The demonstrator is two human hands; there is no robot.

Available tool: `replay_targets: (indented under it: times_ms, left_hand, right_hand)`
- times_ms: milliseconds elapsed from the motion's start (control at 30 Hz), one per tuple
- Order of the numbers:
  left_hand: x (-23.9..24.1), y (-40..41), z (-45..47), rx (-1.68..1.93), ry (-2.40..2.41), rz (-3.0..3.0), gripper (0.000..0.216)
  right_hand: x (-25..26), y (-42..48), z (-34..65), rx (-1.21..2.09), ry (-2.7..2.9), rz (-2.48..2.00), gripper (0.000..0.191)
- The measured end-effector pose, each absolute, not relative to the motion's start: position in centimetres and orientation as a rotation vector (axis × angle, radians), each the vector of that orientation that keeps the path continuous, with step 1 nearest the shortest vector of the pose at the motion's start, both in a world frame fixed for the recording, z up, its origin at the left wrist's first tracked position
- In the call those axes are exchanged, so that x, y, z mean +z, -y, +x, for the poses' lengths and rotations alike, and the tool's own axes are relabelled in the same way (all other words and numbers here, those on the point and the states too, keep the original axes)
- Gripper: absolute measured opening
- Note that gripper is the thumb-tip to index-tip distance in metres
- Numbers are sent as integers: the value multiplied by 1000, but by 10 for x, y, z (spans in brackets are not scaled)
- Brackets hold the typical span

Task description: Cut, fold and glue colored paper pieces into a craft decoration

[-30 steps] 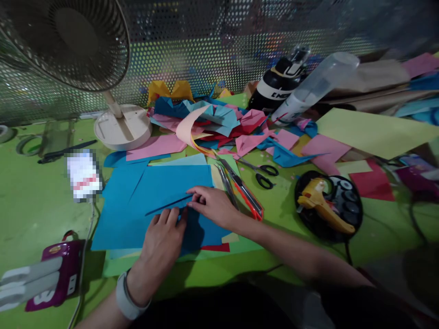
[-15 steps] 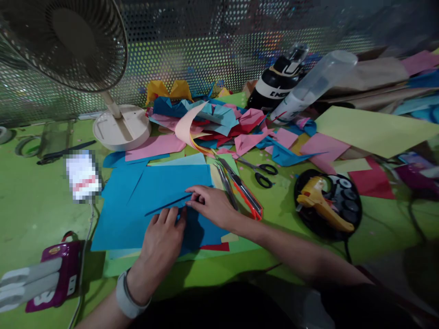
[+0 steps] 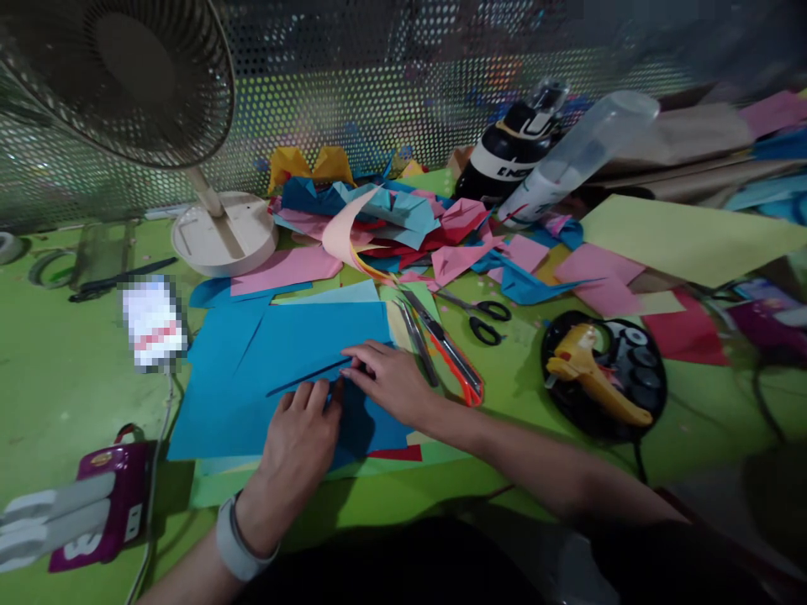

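Both my left hand (image 3: pixel 299 437) and right hand (image 3: pixel 391 378) press flat on creased blue paper (image 3: pixel 290 353), on a messy green table (image 3: pixel 56 378).

I've got one big blue paper sheet (image 3: pixel 252 370) lying flat on the green table (image 3: pixel 56 386), approx mid-frame, nearer the left. Matte, plain colour. A flap's folded over it: the raised fold edge shows as a thin dark diagonal line running up to the right. Lower-right corner's covered, can't see it.
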State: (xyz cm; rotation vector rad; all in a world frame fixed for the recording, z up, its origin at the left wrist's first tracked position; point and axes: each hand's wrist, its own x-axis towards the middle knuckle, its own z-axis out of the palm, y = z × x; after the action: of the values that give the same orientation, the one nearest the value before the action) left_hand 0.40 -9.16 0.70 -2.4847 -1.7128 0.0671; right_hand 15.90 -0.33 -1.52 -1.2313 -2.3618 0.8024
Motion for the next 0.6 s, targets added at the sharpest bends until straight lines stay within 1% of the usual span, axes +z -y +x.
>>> replay_targets:
  times_ms: [600]
  left_hand:
    - [7,91,2,44,1754,-2505,32]
  right_hand:
    - [-16,4,160,809,2349,-1232,19]
